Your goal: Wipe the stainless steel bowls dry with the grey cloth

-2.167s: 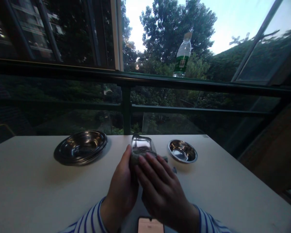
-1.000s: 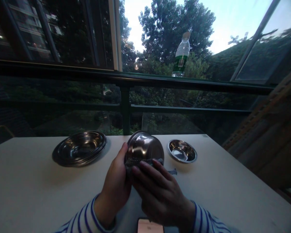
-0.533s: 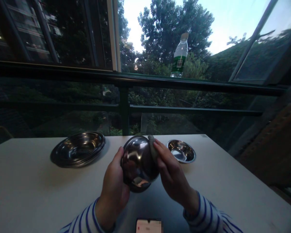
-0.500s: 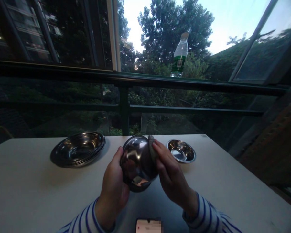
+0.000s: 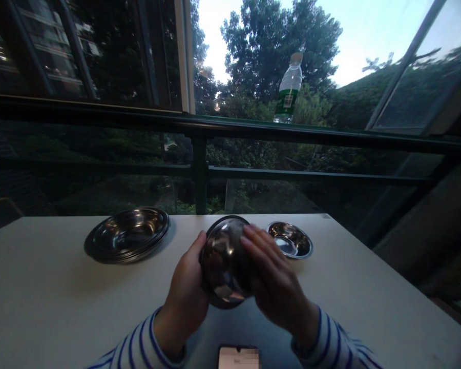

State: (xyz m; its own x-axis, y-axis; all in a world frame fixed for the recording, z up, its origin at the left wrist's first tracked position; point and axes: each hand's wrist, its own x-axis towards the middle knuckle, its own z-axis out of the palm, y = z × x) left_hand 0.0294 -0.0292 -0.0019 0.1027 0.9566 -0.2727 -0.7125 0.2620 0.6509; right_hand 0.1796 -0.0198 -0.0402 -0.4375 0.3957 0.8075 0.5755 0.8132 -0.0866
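Observation:
A shiny steel bowl [image 5: 226, 256] is held up above the table, its rounded underside turned toward me. My left hand [image 5: 188, 287] grips its left rim, thumb along the edge. Over the bowl's right side lies my right hand [image 5: 274, 277], slightly blurred, its fingers pressed against the metal. The grey cloth seen under these fingers a moment ago is now hidden by the hand. Just behind my right hand, a small steel bowl [image 5: 292, 241] stands upright on the white table [image 5: 54, 302].
A stack of wide steel bowls [image 5: 128, 236] sits at the back left. A phone [image 5: 238, 357] lies at the near edge. Beyond the table runs a dark railing [image 5: 230, 123], with a green-labelled plastic bottle [image 5: 288, 92] standing on it.
My right hand has slid over the bowl's surface, its fingers now flatter and covering the cloth. The bowl has tilted slightly. The whole view has shifted a little.

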